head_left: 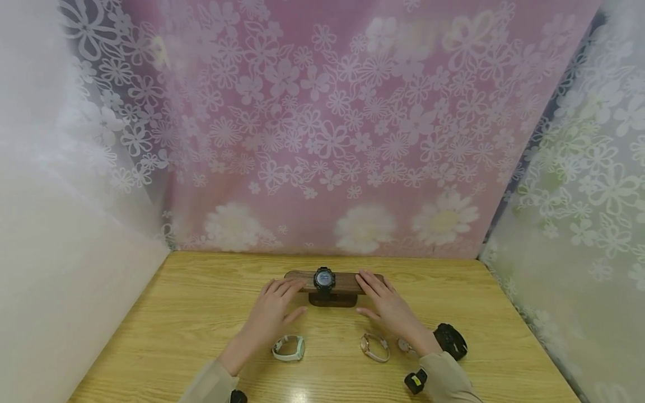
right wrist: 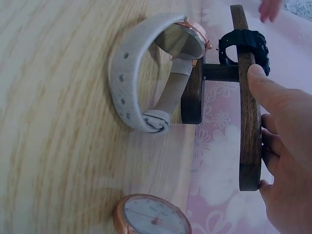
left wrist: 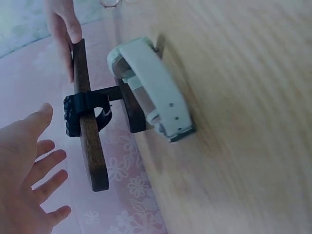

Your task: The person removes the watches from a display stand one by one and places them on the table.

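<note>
A dark wooden watch stand [head_left: 347, 282] stands toward the back of the table with a black digital watch [head_left: 325, 278] strapped round the middle of its bar. Beside the bar's left end hovers my left hand [head_left: 272, 307], its fingers spread and relaxed; the left wrist view shows a gap between them and the wood. My right hand [head_left: 392, 309] touches the bar's right end with extended fingers [right wrist: 271, 141], holding nothing up. A mint-strapped watch [left wrist: 158, 92] lies in front of the left hand. Before the right hand is a rose-gold watch [right wrist: 122, 73] with a pale strap.
Another rose-gold watch [right wrist: 156, 217] lies partly hidden under the right forearm. To the right of that forearm sits a black object [head_left: 450, 340], its kind unclear. A small black device [head_left: 415, 382] is at the right sleeve. Flowered curtain [head_left: 322, 140] hangs behind the table.
</note>
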The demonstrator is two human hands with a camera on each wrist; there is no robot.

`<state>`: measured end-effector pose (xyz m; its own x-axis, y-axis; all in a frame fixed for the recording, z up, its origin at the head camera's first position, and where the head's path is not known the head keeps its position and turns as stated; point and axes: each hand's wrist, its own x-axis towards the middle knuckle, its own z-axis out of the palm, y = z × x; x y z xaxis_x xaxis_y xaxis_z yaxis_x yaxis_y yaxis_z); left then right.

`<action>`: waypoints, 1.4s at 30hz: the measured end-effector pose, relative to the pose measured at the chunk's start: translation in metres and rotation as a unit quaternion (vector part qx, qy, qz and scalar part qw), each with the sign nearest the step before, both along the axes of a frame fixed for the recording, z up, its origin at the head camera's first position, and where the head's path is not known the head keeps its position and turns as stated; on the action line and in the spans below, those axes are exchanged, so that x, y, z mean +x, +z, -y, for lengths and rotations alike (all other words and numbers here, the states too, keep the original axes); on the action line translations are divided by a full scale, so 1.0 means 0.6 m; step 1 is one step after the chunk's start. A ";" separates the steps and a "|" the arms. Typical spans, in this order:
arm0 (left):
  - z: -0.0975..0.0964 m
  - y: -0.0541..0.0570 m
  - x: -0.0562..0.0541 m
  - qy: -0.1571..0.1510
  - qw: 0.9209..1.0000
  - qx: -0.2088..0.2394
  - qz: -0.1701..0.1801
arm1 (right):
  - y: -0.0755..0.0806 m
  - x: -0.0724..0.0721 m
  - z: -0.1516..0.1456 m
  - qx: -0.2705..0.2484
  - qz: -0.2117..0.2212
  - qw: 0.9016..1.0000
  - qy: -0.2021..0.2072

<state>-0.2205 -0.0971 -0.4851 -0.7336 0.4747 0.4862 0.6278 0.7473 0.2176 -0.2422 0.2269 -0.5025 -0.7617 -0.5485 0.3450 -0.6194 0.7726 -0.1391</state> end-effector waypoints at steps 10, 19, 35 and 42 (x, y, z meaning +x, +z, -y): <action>-0.032 0.014 -0.046 0.003 0.999 -0.007 -0.042 | 0.000 0.001 0.001 0.001 -0.014 1.000 0.002; -0.061 0.019 -0.086 0.005 0.999 -0.042 0.008 | -0.001 0.000 0.000 -0.001 -0.007 1.000 0.003; -0.083 -0.004 -0.118 0.006 0.996 -0.060 0.070 | 0.003 0.004 0.004 -0.006 -0.009 1.000 0.003; -0.073 -0.003 -0.121 0.015 0.995 -0.053 0.084 | 0.002 0.004 0.003 -0.006 -0.010 1.000 0.001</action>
<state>-0.2931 -0.0536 -0.4870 -0.8147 0.4938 0.3041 0.5666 0.7896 0.2356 -0.2397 0.2252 -0.5015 -0.7535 -0.5450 0.3677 -0.6233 0.7701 -0.1359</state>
